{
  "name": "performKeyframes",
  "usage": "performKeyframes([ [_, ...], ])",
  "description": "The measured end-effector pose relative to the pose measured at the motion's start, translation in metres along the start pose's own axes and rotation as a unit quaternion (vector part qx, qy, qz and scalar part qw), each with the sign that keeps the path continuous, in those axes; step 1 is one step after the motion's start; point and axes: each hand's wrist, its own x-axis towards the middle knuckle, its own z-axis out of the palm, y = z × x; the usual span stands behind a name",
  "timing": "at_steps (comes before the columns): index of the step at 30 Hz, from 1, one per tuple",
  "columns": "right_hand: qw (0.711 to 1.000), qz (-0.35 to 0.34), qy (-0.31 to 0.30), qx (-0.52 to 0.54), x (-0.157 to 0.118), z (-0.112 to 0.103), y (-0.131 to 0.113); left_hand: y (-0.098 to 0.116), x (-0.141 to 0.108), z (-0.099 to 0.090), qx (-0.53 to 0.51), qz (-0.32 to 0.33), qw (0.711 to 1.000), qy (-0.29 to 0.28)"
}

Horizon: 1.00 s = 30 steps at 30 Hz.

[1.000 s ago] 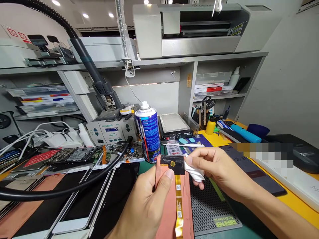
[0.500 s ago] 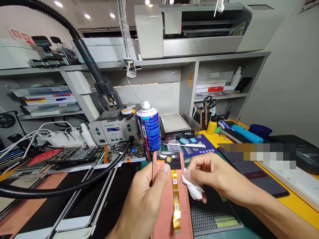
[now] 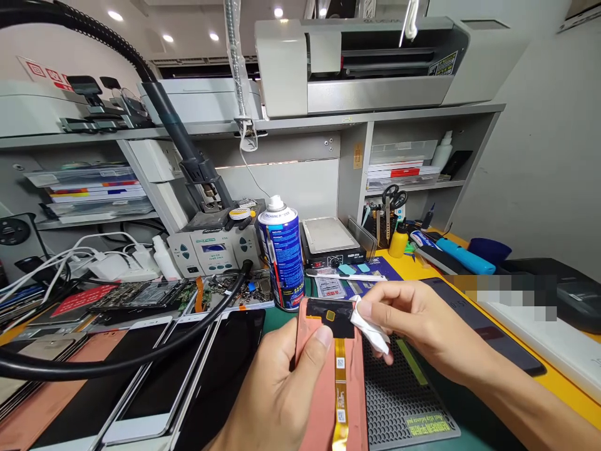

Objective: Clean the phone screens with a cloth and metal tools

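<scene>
1. Panel (image 3: 354, 401), pink w/ a black patch (image 3: 345, 319) up top, is up off the bench in front of the spray can (image 3: 284, 263), its R side next to the perforated mat (image 3: 399, 394).
2. L hand (image 3: 282, 382) grasps the panel, thumb on its face near the patch. R hand (image 3: 422, 319) pinches a white tissue (image 3: 373, 335) at the panel's upper R edge.
3. Technique, my judgement: short, light strokes along the edge, w/ a clean tissue fold & L hand bracing close by. Avoid bending the panel.
4. Flex ribbon (image 3: 340, 388) runs down the middle; prob. snags easily, so steer tissue & thumb clear of it. Same for the gold square (image 3: 330, 316).
5. Containers: black holder (image 3: 381, 239) has scissors (image 3: 394, 197) & other tools standing in it. Shallow tray (image 3: 258, 307) on the L holds circuit boards & small parts.
6. Yellow bottle (image 3: 399, 241) is capped, contents unknown; blue bowl (image 3: 489, 249), can't see inside.
7. R shelf: clear box (image 3: 404, 150) above flat white & red packs, white bottle (image 3: 442, 153) alongside; its fill level can't be read.
</scene>
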Motion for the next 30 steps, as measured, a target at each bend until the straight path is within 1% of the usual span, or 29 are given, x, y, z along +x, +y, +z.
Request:
performKeyframes([
  [4, 1.0, -0.016, 0.007, -0.016, -0.003, -0.003, -0.004, -0.001, 0.0, 0.001, 0.015, 0.01, 1.0, 0.0],
  [10, 0.999, -0.019, -0.024, -0.021, -0.007, -0.009, -0.013, -0.002, -0.006, 0.003, 0.061, 0.026, 0.997, 0.026],
  [16, 0.999, -0.004, -0.023, -0.034, -0.006, -0.012, -0.014, 0.003, -0.006, 0.003, 0.068, 0.046, 0.997, 0.002],
  [23, 0.998, 0.001, -0.059, -0.026, -0.008, -0.017, -0.011, 0.004, -0.009, 0.002, 0.074, 0.015, 0.997, -0.026],
  [27, 0.997, 0.026, -0.079, -0.001, -0.01, -0.018, -0.011, 0.004, -0.01, 0.001, 0.072, -0.012, 0.996, -0.054],
  [30, 0.995, 0.03, -0.097, -0.003, -0.01, -0.019, -0.011, 0.004, -0.011, -0.001, 0.084, -0.039, 0.993, -0.071],
])
